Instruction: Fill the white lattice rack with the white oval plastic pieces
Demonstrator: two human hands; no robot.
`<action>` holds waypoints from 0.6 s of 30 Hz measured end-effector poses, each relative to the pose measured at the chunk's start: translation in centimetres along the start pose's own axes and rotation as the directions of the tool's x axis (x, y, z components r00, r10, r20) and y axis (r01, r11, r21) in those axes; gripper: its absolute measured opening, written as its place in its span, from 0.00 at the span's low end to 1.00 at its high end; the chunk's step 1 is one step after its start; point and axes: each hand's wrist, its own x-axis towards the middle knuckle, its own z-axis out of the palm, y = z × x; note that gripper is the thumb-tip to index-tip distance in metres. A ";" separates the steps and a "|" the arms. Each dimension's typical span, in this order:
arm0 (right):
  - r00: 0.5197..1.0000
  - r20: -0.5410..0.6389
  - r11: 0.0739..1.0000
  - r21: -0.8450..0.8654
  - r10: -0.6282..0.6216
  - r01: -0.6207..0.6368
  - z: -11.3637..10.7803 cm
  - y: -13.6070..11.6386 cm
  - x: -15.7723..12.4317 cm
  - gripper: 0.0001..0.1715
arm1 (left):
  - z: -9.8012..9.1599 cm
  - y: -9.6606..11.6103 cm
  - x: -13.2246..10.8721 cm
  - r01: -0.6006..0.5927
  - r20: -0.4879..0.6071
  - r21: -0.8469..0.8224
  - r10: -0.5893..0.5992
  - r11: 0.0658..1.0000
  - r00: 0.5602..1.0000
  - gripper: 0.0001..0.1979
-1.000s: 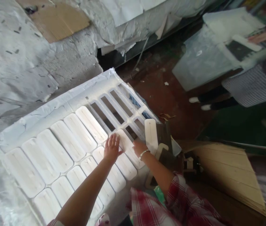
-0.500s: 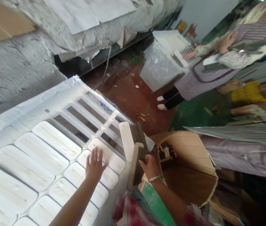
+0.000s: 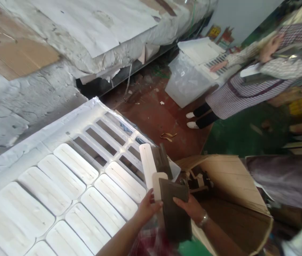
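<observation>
Head view is showing both hands now meeting on one dark slab [image 3: 176, 208] with a pale rim, held up in front of the plaid clothing, between the slotted frame [image 3: 84, 119] and a cardboard box [image 3: 232, 177]. Half a second ago only the right hand was on that slab; the left was lying spread over a white panel [image 3: 125, 181] in the frame. That panel is now showing whole, with nothing covering it. A full second ago both hands were down on the frame.

From where I'm standing, the left hand [image 3: 147, 207] is pinching the pale rim, its thumb pressing on the near side and its fingers reaching around the other. The right hand [image 3: 192, 208], wearing a bracelet [image 3: 202, 219], is laying its thumb across the dark face; its other fingers are going behind the slab, and I cannot tell whether they are spread or together. The slab is now standing more upright than it was.

Another slab [image 3: 148, 163] is standing just beyond, by the frame's edge, much as before. White panels are filling two rows of the frame, and dark slots are showing at its far end.

Across the red floor [image 3: 151, 121], a co-worker in a checked apron [image 3: 228, 97] is resting a hand [image 3: 218, 66] on a slotted white bin [image 3: 186, 83]. The pale strip that was plainly jutting by that hand is no longer standing out there.
</observation>
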 end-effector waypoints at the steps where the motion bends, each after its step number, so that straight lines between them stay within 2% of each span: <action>1: 0.997 0.078 0.999 0.053 -0.013 0.009 -0.4 -1.2 -0.2 0.34 | 0.6 0.7 -0.4 0.013 0.097 -0.192 0.006 0.981 0.995 0.34; 3: 0.987 0.154 0.997 0.075 -0.040 0.029 -0.5 -3.5 0.7 0.35 | 1.5 2.2 -1.4 0.045 0.211 -0.427 0.051 0.903 0.976 0.28; 5: 0.988 0.124 0.996 0.027 -0.092 0.089 0.6 -5.6 2.8 0.36 | 2.0 3.4 -2.0 0.086 0.152 -0.515 -0.008 0.853 0.988 0.24; 7: 0.981 0.019 0.977 -0.091 -0.193 0.194 2.7 -7.7 5.1 0.39 | 1.9 4.2 -1.9 0.064 -0.025 -0.586 -0.096 0.808 0.995 0.23; 8: 0.958 -0.048 0.947 -0.176 -0.282 0.270 3.9 -8.9 5.8 0.42 | 1.4 4.6 -1.7 0.026 -0.133 -0.602 -0.132 0.798 0.982 0.22; 10: 0.857 -0.125 0.832 -0.348 -0.499 0.433 6.1 -11.1 6.4 0.43 | -0.2 5.6 -1.0 -0.094 -0.368 -0.548 -0.139 0.831 0.919 0.18; 11: 0.807 -0.093 0.765 -0.396 -0.583 0.507 7.0 -12.1 6.1 0.41 | -1.3 6.3 -0.8 -0.141 -0.456 -0.485 -0.112 0.863 0.883 0.16; 12: 0.780 0.003 0.712 -0.407 -0.626 0.573 7.7 -13.1 5.6 0.38 | -2.4 7.0 -0.7 -0.179 -0.521 -0.411 -0.069 0.894 0.851 0.16; 14: 0.747 0.300 0.661 -0.349 -0.593 0.665 9.0 -14.9 4.4 0.33 | -4.5 8.7 -0.9 -0.257 -0.600 -0.276 0.043 0.926 0.799 0.19; 15: 0.715 0.425 0.651 -0.313 -0.556 0.692 9.6 -15.7 3.8 0.32 | -5.4 9.6 -1.2 -0.296 -0.630 -0.224 0.094 0.928 0.771 0.22; 16: 0.682 0.505 0.639 -0.291 -0.529 0.712 10.3 -16.5 3.4 0.32 | -6.2 10.5 -1.4 -0.327 -0.657 -0.172 0.139 0.929 0.741 0.25; 18: 0.647 0.546 0.588 -0.312 -0.532 0.746 11.9 -18.3 3.4 0.31 | -7.8 12.0 -1.9 -0.352 -0.695 -0.053 0.218 0.935 0.685 0.32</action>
